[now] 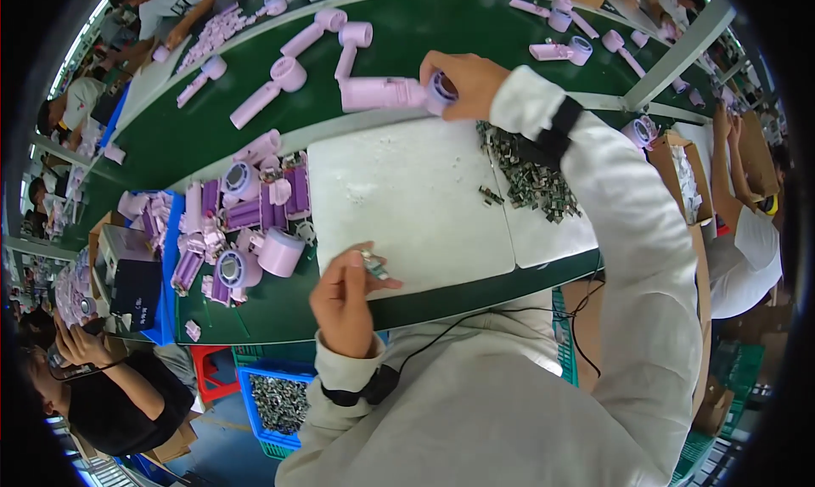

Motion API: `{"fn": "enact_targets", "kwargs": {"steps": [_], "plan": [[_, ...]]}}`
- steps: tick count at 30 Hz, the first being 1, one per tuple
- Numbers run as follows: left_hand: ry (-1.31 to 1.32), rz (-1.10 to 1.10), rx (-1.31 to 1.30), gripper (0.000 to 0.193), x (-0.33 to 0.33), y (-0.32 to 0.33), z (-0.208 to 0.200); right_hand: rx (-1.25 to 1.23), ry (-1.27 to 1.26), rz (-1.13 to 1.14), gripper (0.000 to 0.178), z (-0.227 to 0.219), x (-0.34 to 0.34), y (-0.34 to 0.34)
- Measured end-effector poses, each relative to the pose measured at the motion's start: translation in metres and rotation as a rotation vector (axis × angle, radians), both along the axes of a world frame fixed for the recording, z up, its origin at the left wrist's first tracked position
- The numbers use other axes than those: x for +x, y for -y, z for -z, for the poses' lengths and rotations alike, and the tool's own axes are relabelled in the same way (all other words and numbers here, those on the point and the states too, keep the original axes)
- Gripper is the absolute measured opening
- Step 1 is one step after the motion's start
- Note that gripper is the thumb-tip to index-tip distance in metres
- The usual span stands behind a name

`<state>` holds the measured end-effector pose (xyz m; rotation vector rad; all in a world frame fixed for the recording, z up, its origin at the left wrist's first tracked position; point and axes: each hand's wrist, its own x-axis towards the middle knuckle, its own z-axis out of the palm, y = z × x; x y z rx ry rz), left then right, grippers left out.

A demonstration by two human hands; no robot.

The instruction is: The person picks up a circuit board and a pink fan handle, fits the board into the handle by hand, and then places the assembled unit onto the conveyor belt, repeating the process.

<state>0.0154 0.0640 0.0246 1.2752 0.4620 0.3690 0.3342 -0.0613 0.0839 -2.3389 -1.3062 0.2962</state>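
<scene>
Low over the front of the white foam board (416, 207), my left hand (344, 304) pinches a small circuit board (374, 265) between thumb and fingers. My right hand (471, 84) reaches to the far side and is wrapped round the round head of a pink handheld fan (382, 93) on the green bench. That fan's handle points left, with an opening in its side. A heap of small circuit boards (539, 181) covers the right part of the foam, with a few loose ones (490, 196) beside it.
Pink fan housings (255, 215) pile up left of the foam, next to a blue bin (170, 266). More pink fans (289, 75) lie on the green belt (356, 135) beyond. A metal post (679, 50) stands at right. Co-workers sit around; a blue crate (276, 402) holds boards below.
</scene>
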Motion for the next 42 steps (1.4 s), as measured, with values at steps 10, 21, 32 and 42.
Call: {"fn": "enact_targets", "kwargs": {"steps": [10, 21, 32, 42], "plan": [[0.123, 0.073, 0.099, 0.023, 0.001, 0.002, 0.013, 0.138, 0.580, -0.292, 0.038, 0.006, -0.137, 0.040], [0.200, 0.268, 0.681, 0.027, 0.010, -0.006, 0.016, 0.151, 0.238, 0.032, 0.019, 0.051, -0.176, 0.028], [0.068, 0.571, 0.597, 0.026, -0.005, -0.003, 0.006, 0.368, -0.245, 0.239, 0.017, 0.057, -0.198, 0.036], [0.011, 0.140, 0.200, 0.027, 0.013, -0.001, 0.022, 0.421, -0.067, 0.160, 0.014, 0.067, -0.198, 0.037]]}}
